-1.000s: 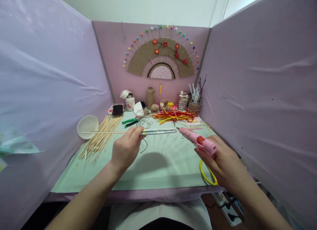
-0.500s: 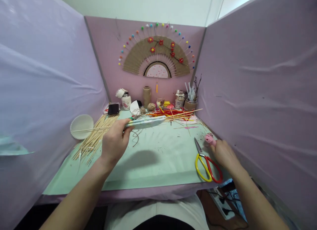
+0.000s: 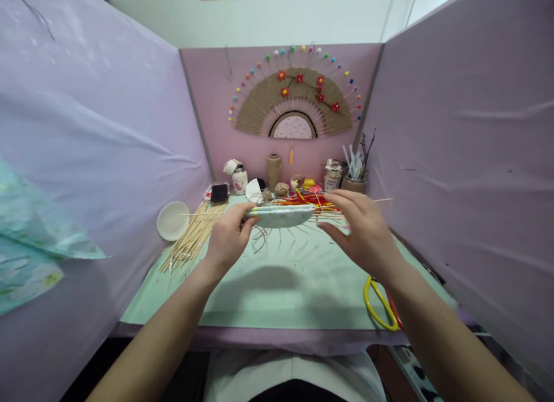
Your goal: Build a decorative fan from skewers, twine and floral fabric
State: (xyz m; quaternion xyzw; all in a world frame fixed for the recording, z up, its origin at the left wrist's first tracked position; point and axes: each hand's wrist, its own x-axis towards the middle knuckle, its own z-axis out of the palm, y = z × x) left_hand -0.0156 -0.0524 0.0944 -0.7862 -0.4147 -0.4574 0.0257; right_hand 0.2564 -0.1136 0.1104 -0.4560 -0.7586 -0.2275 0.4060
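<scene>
My left hand (image 3: 227,234) grips the left end of a fabric-covered half-round piece (image 3: 283,217), pale blue with a floral print, seen almost edge-on above the table. Thin bamboo sticks (image 3: 201,213) stick out from it to the left and right. By its right end is my right hand (image 3: 359,231), thumb and fingers spread apart, with nothing visibly held. Whether those fingertips touch a stick I cannot tell. Scissors with yellow and red handles (image 3: 381,306) lie below my right forearm, which partly covers them.
A pile of bamboo sticks (image 3: 193,240) and a white round dish (image 3: 173,220) are at the left. Jars (image 3: 239,179), a twine spool (image 3: 273,171) and red strips (image 3: 298,198) line the back. A decorated fan (image 3: 298,96) hangs on the pink back panel.
My right hand has let go of the pink tool at the right and moved up and left beside the fabric-covered piece, its fingers now spread. My left hand keeps its hold; the view has shifted.
</scene>
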